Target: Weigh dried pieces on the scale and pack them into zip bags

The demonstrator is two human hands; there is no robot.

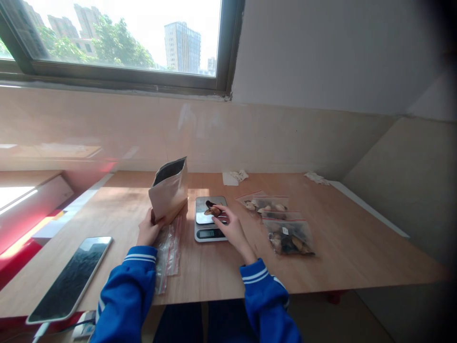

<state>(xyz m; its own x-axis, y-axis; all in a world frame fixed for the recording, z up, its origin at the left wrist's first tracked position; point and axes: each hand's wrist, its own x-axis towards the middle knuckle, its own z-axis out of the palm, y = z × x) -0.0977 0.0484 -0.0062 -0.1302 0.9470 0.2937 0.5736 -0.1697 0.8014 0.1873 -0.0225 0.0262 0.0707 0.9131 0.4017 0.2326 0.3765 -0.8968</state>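
My left hand grips the lower side of an upright kraft paper pouch, whose open mouth shows a black lining. My right hand reaches over a digital kitchen scale, its fingertips pinching a dark dried mushroom piece just above the steel platform. To the right of the scale lie two clear zip bags of dried mushroom pieces. Folded clear plastic bags lie under my left wrist.
A phone lies face up at the left of the wooden table. Two crumpled paper scraps sit by the back wall. The table's right edge runs along a side wall, and a window is above the back wall.
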